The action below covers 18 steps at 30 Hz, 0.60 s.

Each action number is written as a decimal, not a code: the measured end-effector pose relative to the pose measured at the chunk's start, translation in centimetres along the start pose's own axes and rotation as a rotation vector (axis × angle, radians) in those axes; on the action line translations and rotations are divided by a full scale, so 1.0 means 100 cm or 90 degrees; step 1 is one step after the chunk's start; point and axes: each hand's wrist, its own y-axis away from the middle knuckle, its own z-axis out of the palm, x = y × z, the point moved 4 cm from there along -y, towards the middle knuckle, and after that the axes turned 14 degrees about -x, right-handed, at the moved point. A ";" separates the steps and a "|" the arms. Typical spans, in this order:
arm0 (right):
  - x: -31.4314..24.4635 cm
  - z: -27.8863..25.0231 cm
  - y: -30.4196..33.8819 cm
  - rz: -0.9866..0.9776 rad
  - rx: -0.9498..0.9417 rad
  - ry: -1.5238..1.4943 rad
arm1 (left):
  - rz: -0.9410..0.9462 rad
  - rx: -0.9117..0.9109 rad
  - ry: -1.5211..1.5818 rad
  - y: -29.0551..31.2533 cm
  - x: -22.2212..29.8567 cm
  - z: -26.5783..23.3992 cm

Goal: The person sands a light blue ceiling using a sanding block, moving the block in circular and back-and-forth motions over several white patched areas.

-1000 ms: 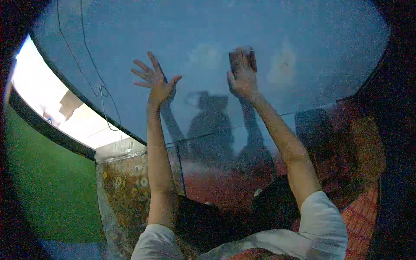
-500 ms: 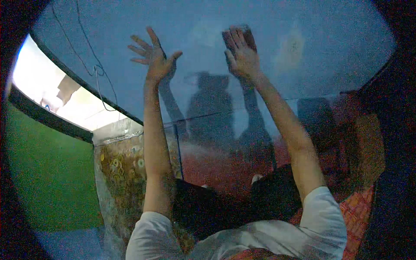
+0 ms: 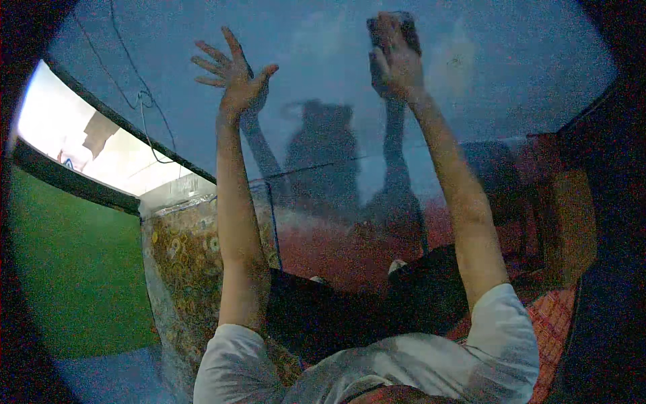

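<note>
High on the right, my right hand (image 3: 402,66) presses a dark, flat rectangular pad (image 3: 412,34) against the blue wall (image 3: 316,60). Its fingers lie over the pad, and the pad's exact kind cannot be made out in the dim light. To the left, my left hand (image 3: 234,75) is raised with fingers spread and nothing in it, at or close to the same wall; whether the palm touches is unclear. Both bare arms reach up from white sleeves, and their shadows fall on the wall beside my own.
A loose dark cable (image 3: 142,94) hangs down the wall at upper left, near a bright opening (image 3: 87,141). Below that are a green surface (image 3: 77,269) and a brown patterned covering (image 3: 182,252). A brown wooden piece (image 3: 574,215) stands at right above a red patterned cloth (image 3: 553,316).
My right hand and the pad have slid up and to the right along the wall. The left hand sits slightly higher and farther left in the picture, still spread.
</note>
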 end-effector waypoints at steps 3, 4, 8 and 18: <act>0.015 0.001 0.007 0.044 0.088 -0.041 | 0.004 -0.037 0.044 -0.003 0.001 0.000; 0.019 0.006 0.014 0.052 0.124 -0.026 | 0.009 -0.027 0.038 -0.003 0.003 0.000; 0.015 0.040 0.040 0.081 0.022 0.098 | 0.013 -0.011 0.025 -0.003 0.006 0.003; 0.017 0.020 0.018 0.091 0.112 0.071 | -0.015 -0.006 -0.016 -0.002 0.006 0.000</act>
